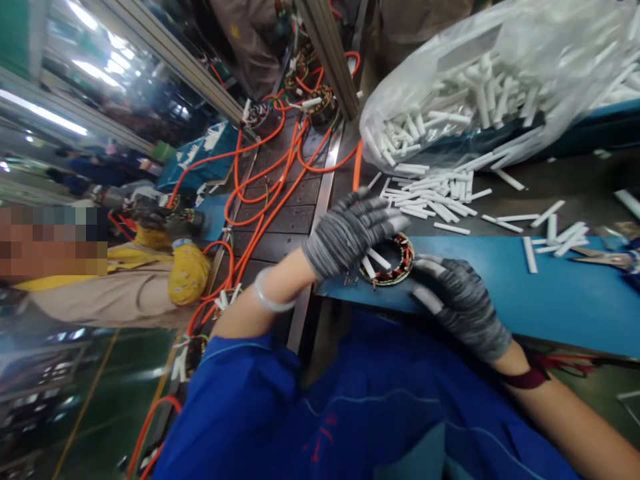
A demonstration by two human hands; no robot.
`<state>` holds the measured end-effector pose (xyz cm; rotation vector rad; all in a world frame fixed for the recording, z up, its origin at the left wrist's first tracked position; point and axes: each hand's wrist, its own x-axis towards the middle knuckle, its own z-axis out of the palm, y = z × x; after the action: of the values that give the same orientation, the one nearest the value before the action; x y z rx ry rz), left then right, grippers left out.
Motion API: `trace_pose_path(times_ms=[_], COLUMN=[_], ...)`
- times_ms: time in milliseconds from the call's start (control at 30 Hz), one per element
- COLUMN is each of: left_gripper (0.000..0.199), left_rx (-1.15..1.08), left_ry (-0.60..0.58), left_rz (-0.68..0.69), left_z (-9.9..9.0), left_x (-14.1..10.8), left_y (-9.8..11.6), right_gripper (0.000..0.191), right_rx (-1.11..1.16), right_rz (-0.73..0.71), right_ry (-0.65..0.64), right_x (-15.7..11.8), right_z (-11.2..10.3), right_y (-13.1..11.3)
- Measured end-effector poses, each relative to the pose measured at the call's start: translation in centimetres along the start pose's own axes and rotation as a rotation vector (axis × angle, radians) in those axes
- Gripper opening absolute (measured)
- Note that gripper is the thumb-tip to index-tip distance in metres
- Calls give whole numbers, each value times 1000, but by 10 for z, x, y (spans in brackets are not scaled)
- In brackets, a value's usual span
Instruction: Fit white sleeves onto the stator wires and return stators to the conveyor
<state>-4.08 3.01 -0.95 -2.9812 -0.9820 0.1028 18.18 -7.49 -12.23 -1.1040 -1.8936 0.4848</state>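
A ring-shaped motor stator (406, 259) with copper windings lies near the front edge of the blue mat. Two short white tubes (379, 259) rest across its opening. My left hand (353, 233), in a grey knitted glove with pale fingertips, reaches over the stator's far left side, fingers stretched out. It partly hides the ring and its leads. To the right of the stator is my right hand (463, 303), gloved the same way, thumb and forefinger apart with nothing visible between them. Its forefinger tip is close to the ring; whether it touches I cannot tell.
Loose white tubes (435, 193) lie behind the stator, below a clear plastic bag (400, 93) full of them. Scissors (600, 259) sit on the blue mat (505, 293) at right. Orange cables (260, 180) cross the conveyor at left, where a co-worker's yellow sleeve (189, 273) shows.
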Motion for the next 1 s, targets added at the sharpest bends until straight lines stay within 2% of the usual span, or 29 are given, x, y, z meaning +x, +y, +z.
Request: trace_pose_path(times_ms=[67, 133, 200, 300, 367, 433, 467, 533, 600, 633, 700, 800, 900, 1000], left_gripper=[38, 44, 51, 51, 50, 47, 47, 52, 59, 59, 55, 44, 40, 38], left_rx=[47, 83, 121, 151, 47, -126, -197, -259, -261, -255, -210, -92, -12, -54], left_ry=[-111, -208, -223, -161, -214, -284, -282, -190, -102, -104, -198, -376, -339, -289], left_rz=[-9, -53, -139, -400, -560, -630, -628, -554, -396, -313, -207, -155, -145, -174], left_z=[-4, -8, -13, -15, -8, 6, 15, 31, 40, 40, 34, 13, 4, 17], left_x=[5, 6, 0, -22, -40, -55, -59, -58, -44, -34, -12, 6, -1, -16], left_y=[-24, -33, -30, -18, -15, -17, -17, -12, 0, 8, 23, 35, 34, 27], right_gripper=[33, 34, 33, 33, 35, 36, 37, 37, 37, 37, 36, 33, 32, 36], right_rx=[-80, -140, -174, -172, -143, -96, -67, -7, 62, 103, 190, 286, 307, 347], right_rz=[-93, -94, -64, -38, -21, 7, 22, 52, 88, 113, 171, 243, 261, 218], right_ry=[-10, -29, -52, -85, -118, -163, -187, -234, -247, -235, -198, -177, -213, -313], right_x=[4, 7, 9, 10, 11, 12, 14, 17, 19, 20, 21, 20, 19, 21], right_z=[12, 26, 38, 43, 39, 32, 29, 22, 18, 17, 15, 10, 2, -7], right_y=[-4, -4, 0, 11, 19, 25, 27, 31, 33, 33, 33, 31, 30, 31])
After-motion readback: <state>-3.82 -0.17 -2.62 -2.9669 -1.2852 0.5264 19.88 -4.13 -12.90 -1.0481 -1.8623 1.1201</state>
